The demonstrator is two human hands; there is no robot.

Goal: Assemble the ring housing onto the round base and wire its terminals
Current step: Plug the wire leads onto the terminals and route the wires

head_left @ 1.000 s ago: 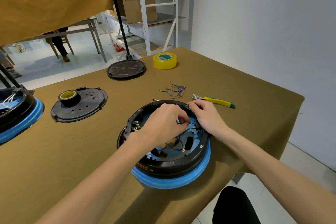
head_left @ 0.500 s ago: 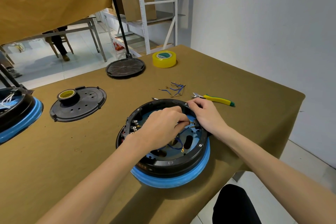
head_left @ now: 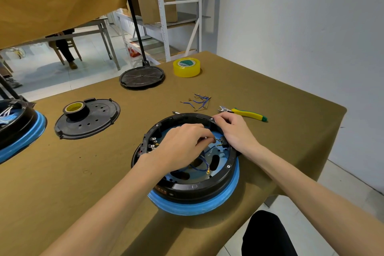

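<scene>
A black ring housing (head_left: 193, 188) sits on a round base wrapped in blue film (head_left: 207, 207) near the table's front edge. Inside the ring lie blue wires with brass terminals (head_left: 204, 165). My left hand (head_left: 182, 146) reaches into the ring and pinches a blue wire's terminal end at a small black terminal block (head_left: 224, 144) on the ring's right inner wall. My right hand (head_left: 234, 131) grips the ring's far right rim, fingers curled over it beside that block. More terminals (head_left: 153, 141) show on the ring's left inner wall.
Loose blue wires (head_left: 198, 101) and yellow-handled cutters (head_left: 245, 112) lie behind the ring. A yellow tape roll (head_left: 186, 67), a black disc (head_left: 142, 77), a black cover plate (head_left: 93, 120) carrying a tape roll (head_left: 75, 108), and a second blue-wrapped unit (head_left: 18, 129) stand left and behind.
My left hand has slid a little to the right inside the ring, bringing the wire end up to the terminal block. My right hand has stayed on the rim.
</scene>
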